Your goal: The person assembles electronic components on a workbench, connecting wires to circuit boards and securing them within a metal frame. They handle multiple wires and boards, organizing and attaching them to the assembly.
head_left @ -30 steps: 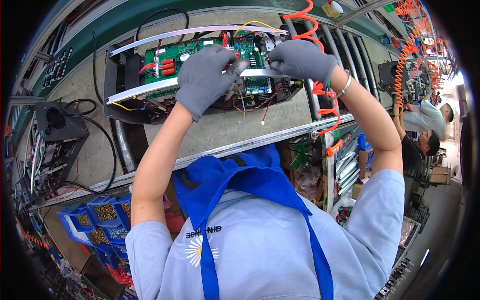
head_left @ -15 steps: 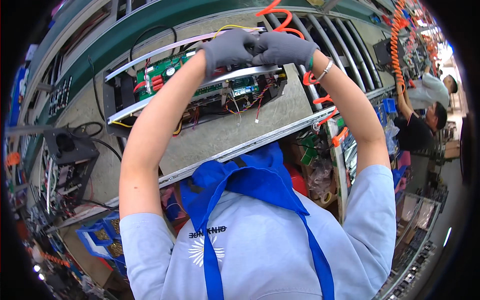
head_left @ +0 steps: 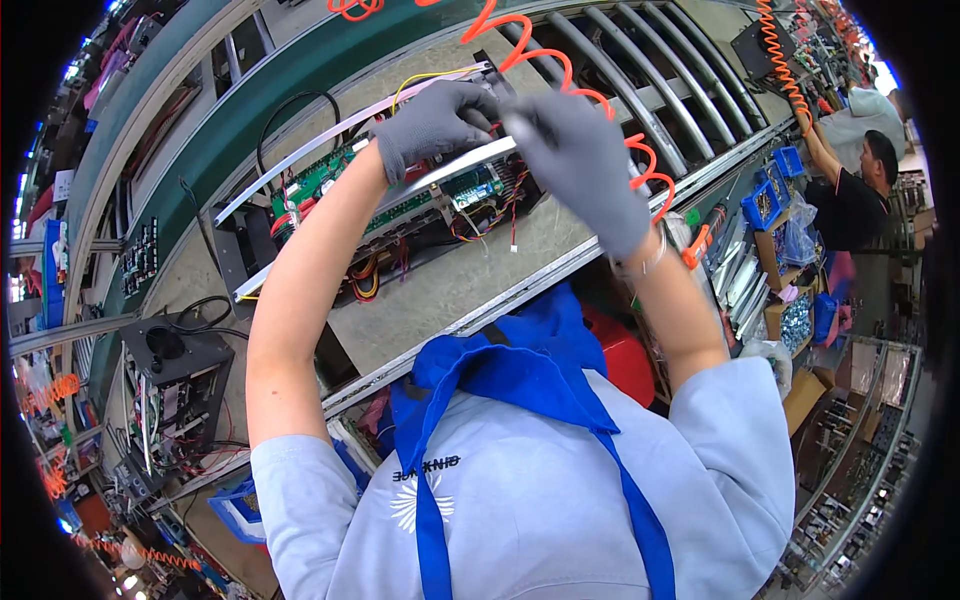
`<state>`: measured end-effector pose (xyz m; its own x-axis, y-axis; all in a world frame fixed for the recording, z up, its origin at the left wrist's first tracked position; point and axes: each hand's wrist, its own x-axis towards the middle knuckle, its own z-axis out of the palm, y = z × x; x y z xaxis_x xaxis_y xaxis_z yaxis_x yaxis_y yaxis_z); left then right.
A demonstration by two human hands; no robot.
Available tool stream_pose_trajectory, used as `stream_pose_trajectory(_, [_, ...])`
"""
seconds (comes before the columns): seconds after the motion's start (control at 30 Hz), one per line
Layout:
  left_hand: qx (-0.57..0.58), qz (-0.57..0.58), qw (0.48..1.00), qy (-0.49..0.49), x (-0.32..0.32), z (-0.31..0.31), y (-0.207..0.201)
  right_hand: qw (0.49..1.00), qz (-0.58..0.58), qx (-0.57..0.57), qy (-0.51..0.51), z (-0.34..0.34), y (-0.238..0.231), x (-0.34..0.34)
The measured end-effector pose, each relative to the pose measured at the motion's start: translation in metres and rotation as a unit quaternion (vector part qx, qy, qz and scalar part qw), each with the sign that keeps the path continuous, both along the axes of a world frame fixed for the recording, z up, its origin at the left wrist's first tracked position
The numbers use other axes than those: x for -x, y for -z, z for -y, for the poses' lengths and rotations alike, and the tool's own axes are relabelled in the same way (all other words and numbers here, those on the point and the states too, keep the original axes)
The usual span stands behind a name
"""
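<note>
An open electronic chassis with pale metal rails lies at a slant on the bench, a green circuit board inside it. My left hand, in a grey glove, is over the chassis's right part, fingers curled inward. Whatever lies in those fingers is hidden. My right hand, also gloved, is beside it at the chassis's right end, palm down; motion smears its fingertips, which are close to the left fingers. A yellow wire arcs behind the left hand. Thin coloured wires hang from the chassis's near side.
Orange coiled air hose loops just right of my hands, before metal rollers. A black metal case stands at the left. Blue bins and a co-worker in black are at the right. The bench's metal edge runs before me.
My right hand has drawn back toward me and turned, parting slightly from the left. The left hand stays over the chassis. The whole view has shifted a little.
</note>
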<state>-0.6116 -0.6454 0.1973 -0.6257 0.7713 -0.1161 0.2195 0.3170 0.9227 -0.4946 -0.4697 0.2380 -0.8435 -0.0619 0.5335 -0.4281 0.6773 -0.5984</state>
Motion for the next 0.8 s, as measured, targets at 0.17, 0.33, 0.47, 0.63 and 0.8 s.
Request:
stream_pose_trajectory(0.17, [0.086,-0.098,0.991,0.030,0.001,-0.015,-0.004,0.970,0.207,0.119,0.042,0.008,0.062,-0.056])
stream_pose_trajectory(0.33, [0.148,-0.087,0.984,0.050,0.005,-0.016,-0.008,0.950,0.259,0.156,0.082,0.024,0.077,-0.041])
stream_pose_trajectory(0.47, [0.165,-0.118,0.976,0.080,0.007,-0.016,-0.018,0.963,0.201,0.153,0.100,0.028,0.100,-0.024])
stream_pose_trajectory(0.63, [0.197,-0.144,0.961,0.128,0.020,-0.020,0.000,0.931,0.235,0.269,0.078,0.029,0.094,-0.020])
stream_pose_trajectory(0.8, [0.211,-0.116,0.962,0.131,0.015,-0.022,-0.012,0.925,0.238,0.285,0.085,0.027,0.097,-0.022])
